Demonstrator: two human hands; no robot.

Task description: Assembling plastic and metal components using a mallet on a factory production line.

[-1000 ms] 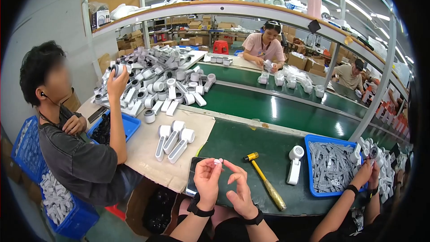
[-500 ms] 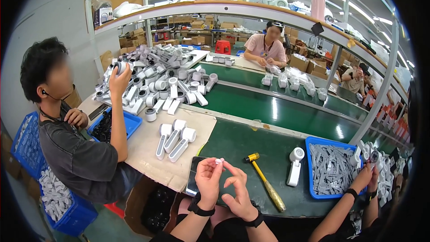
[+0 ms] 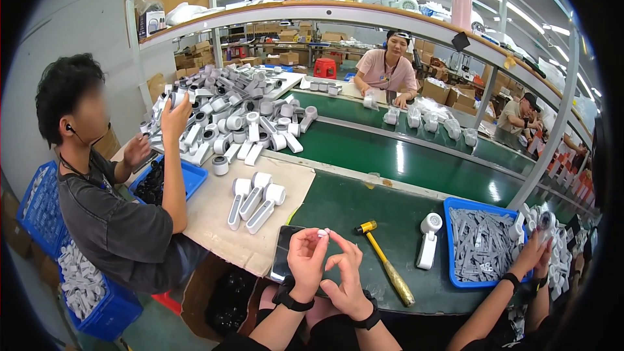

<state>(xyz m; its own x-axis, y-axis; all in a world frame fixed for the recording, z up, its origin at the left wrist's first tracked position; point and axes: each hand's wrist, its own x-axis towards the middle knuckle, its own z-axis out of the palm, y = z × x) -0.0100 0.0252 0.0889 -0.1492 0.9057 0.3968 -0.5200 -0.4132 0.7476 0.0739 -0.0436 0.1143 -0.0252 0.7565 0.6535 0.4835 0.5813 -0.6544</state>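
Note:
My left hand [image 3: 304, 265] pinches a small white part [image 3: 322, 233] between thumb and fingertips, above the near edge of the green work surface. The part is too small to make out its kind. My right hand [image 3: 346, 281] has its fingers apart, and its index fingertip touches the part from the right. Beside the left hand a dark, phone-like slab [image 3: 282, 257] lies partly hidden. To the right of my hands lies a mallet [image 3: 389, 265] with a yellow head and handle. Beyond it is a white handheld fan [image 3: 428, 240].
A blue tray [image 3: 448, 247] of grey strips stands at right, near a co-worker's hands [image 3: 536, 252]. Several white fan bodies [image 3: 257, 196] lie on cardboard at left, before a large pile [image 3: 227, 107]. A left-hand co-worker [image 3: 117, 221] sits by another blue tray [image 3: 195, 179]. A green conveyor [image 3: 364, 153] runs behind.
My hands keep almost the same pose. The left co-worker's lower hand has moved from the chest toward the pile. Across the conveyor, a person has shifted a bagged item left.

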